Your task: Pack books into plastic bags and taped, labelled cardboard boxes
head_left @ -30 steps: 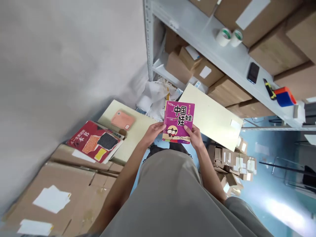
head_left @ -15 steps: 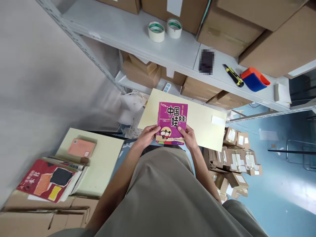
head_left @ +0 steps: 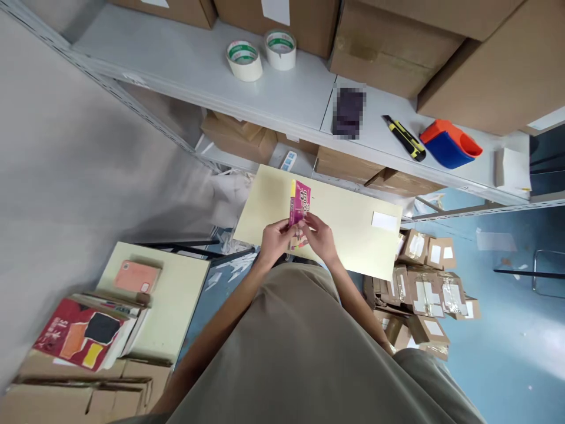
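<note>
A purple book with a yellow patch at the top of its spine is held up over the pale table. Its spine is turned partly toward me, so the cover shows at a steep slant. My left hand is closed on the lower left of the book, by the spine. On the cover side, my right hand grips the book, its thumb close to the left one. Both hands hide part of the book's lower half.
On the shelf are two tape rolls, a yellow-black utility knife and a red-blue holder. Stacked books and a pink phone-shaped item lie at left. Cardboard boxes are piled on the floor at right.
The book has turned from cover facing me to spine partly facing me. My hands have come closer together around it. The camera view has shifted slightly.
</note>
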`<state>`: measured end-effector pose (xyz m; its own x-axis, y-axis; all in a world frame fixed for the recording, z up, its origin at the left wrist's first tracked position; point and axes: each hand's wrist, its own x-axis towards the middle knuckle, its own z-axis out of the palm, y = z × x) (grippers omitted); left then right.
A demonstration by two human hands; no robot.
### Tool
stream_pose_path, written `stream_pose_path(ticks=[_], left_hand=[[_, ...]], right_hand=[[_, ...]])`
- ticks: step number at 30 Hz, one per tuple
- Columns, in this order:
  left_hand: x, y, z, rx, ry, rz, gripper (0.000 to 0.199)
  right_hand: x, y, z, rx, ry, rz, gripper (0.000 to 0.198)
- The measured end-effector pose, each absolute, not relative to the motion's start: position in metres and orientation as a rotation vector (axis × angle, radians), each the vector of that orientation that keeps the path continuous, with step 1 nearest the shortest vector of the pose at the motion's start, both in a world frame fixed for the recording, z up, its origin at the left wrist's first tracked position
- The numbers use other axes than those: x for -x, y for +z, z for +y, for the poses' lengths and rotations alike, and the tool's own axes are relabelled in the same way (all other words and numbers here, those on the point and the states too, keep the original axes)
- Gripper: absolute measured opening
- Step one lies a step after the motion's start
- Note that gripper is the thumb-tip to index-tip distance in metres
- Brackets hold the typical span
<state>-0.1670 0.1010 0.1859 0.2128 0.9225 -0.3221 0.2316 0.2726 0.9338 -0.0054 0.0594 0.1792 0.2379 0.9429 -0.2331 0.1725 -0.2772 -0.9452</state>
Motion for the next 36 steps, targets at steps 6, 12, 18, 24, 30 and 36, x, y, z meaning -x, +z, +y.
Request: stream_pose_path(ticks=[6, 12, 18, 24, 30, 36], left_hand=[[0.145, 0.191, 0.091, -1.553, 0.554, 1.352, 0.033], [0.175, 0.192, 0.132, -1.39, 0.779, 1.31, 0.083], [0.195, 0.198, 0.155, -0.999, 0.526, 1.091, 0.09], [0.187, 0.206, 0.153, -1.068, 0.543, 1.051, 0.075], [0.184, 0.204, 0.157, -1.108, 0.633, 1.065, 0.073], [0.166, 0.2, 0.143, -1.362, 0.72, 1.23, 0.047]], right_hand=[[0.007, 0.179, 0.08, 1.837, 0.944, -1.022, 0.048], [-0.04, 0.185, 0.088, 1.356, 1.266, -0.823, 0.058], [-0.058, 0.192, 0.077, 1.217, 1.429, -0.708, 0.063], [-0.056, 0.183, 0.082, 1.286, 1.393, -0.666, 0.069], [-0.054, 0.173, 0.091, 1.452, 1.229, -0.776, 0.078], [-0.022, 0.176, 0.09, 1.559, 1.134, -0.925, 0.072]])
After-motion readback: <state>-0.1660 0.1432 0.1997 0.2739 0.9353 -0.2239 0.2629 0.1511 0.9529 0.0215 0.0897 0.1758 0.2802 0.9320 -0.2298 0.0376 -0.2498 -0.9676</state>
